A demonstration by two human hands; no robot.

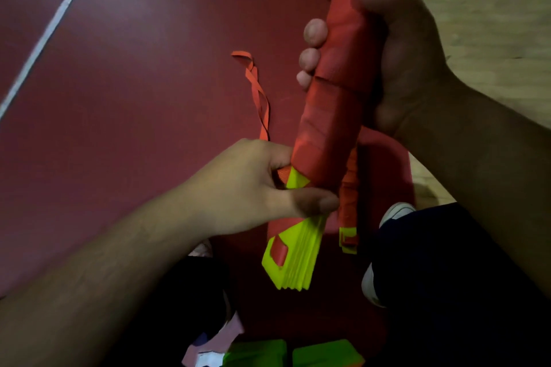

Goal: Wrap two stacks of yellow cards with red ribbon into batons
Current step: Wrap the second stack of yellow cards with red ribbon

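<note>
A long stack of yellow cards is wound in red ribbon for most of its length and stands nearly upright in the middle of the view. Its bare yellow end points down toward me. My right hand grips the upper wrapped part, fingers curled round it. My left hand holds the lower part, thumb across the front, pinching ribbon against the stack. A second ribbon-wrapped stack with a yellow tip lies on the floor just behind. A loose twisted ribbon strip trails on the floor.
The floor is a dark red mat with a white line at upper left; pale wooden flooring shows at right. My dark trousers and white shoes are below. Green blocks sit at the bottom edge.
</note>
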